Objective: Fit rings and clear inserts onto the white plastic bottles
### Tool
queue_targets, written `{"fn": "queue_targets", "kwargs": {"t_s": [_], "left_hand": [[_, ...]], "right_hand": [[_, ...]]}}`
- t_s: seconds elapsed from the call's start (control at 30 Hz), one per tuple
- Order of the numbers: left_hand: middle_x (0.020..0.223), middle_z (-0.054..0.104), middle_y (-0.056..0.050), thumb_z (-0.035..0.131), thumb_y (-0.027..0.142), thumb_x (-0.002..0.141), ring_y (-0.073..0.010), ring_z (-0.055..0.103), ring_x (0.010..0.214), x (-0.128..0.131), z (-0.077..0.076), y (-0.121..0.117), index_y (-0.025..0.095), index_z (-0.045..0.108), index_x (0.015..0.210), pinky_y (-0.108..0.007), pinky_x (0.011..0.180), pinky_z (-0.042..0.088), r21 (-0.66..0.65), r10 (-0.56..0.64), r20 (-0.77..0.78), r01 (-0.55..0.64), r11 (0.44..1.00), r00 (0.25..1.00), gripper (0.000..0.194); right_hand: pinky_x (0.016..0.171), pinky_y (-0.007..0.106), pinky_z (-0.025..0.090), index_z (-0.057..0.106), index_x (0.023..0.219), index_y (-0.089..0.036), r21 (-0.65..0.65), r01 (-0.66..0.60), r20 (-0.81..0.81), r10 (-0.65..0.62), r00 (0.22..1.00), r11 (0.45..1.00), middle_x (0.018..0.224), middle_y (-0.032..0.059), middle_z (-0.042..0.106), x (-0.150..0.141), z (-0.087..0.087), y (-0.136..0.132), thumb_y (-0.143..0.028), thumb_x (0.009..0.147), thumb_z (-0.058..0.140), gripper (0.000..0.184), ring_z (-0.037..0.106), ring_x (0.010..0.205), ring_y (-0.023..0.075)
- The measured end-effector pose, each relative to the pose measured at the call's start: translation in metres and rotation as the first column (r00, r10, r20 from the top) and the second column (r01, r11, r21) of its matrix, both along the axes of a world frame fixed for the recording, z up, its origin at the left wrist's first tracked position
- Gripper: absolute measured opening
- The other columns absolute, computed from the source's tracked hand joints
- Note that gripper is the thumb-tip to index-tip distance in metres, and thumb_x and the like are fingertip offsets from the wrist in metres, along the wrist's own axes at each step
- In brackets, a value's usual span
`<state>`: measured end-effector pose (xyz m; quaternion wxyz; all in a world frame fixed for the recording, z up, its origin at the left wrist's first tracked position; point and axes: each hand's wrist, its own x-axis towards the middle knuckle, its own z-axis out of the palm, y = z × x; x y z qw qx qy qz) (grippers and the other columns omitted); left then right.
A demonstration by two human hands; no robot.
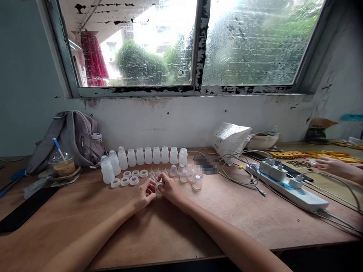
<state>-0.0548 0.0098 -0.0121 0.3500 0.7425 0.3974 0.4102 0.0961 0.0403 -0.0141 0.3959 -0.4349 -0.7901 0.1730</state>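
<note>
My left hand (145, 195) and my right hand (170, 188) meet above the table, fingers closed around a whitish bottle collar ring (158, 186). My fingers partly hide the ring and whatever may be inside it. Just beyond them stand several clear bottle nipples (158, 171). More white collar rings (124, 181) lie to the left of my hands. On the right are several clear domed caps (183, 175). Behind everything, small frosted baby bottles (148, 155) form a row; at its left end, three bottles (107, 171) have tops on.
Left of the bottles are an iced drink cup (63, 165), a grey backpack (70, 136) and a black flat case (24, 210). A white power strip (289, 187) with tangled cables (242, 176) lies right. Another person's hand (332, 167) works at the far right.
</note>
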Motion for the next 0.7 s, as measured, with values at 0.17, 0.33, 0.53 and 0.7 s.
{"fn": "queue_targets", "kwargs": {"t_s": [0.17,0.33,0.53,0.7], "left_hand": [[0.073,0.057,0.0,0.051,0.025,0.07,-0.0112,0.054,0.062,0.002,-0.005,0.001,0.018,0.047,0.088,-0.022,0.057,0.043,0.068,0.01,-0.086,-0.004,0.998,0.996,0.02],[0.075,0.06,-0.002,0.043,0.034,0.078,-0.0131,0.056,0.067,-0.009,0.006,0.013,0.018,0.053,0.086,-0.023,0.058,0.043,0.173,0.132,-0.173,-0.102,0.98,0.976,0.02],[0.075,0.062,-0.002,0.042,0.031,0.077,-0.0155,0.058,0.066,-0.052,0.037,0.072,0.022,0.051,0.096,-0.025,0.062,0.042,0.335,0.61,-0.259,-0.522,0.784,0.749,0.023],[0.086,0.063,-0.008,0.036,0.028,0.081,-0.0228,0.059,0.079,-0.067,0.046,0.112,0.021,0.043,0.112,-0.029,0.064,0.041,0.445,0.736,-0.462,-0.589,0.675,0.494,0.033]], "right_hand": [[0.047,0.017,0.028,0.047,0.078,-0.019,-0.013,-0.021,-0.014,0.021,1.0,1.0,0.055,-0.0053,0.042,0.004,-0.004,0.003,-0.01,0.062,0.045,0.018,0.037,0.05,0.0085],[0.048,0.017,0.03,0.053,0.082,-0.019,0.016,-0.035,0.004,0.034,0.999,0.999,0.055,-0.0045,0.044,0.008,-0.008,0.007,-0.012,0.066,0.044,0.019,0.039,0.051,0.0089],[0.053,0.019,0.033,0.058,0.088,-0.018,0.024,0.0,0.002,0.0,1.0,1.0,0.06,-0.0014,0.052,0.013,-0.008,0.012,-0.012,0.07,0.041,0.025,0.044,0.054,0.0102],[0.055,0.019,0.035,0.057,0.093,-0.019,0.013,-0.027,-0.023,0.027,0.999,1.0,0.068,0.0003,0.057,0.015,-0.006,0.01,-0.007,0.068,0.039,0.033,0.048,0.057,0.0105]]}}
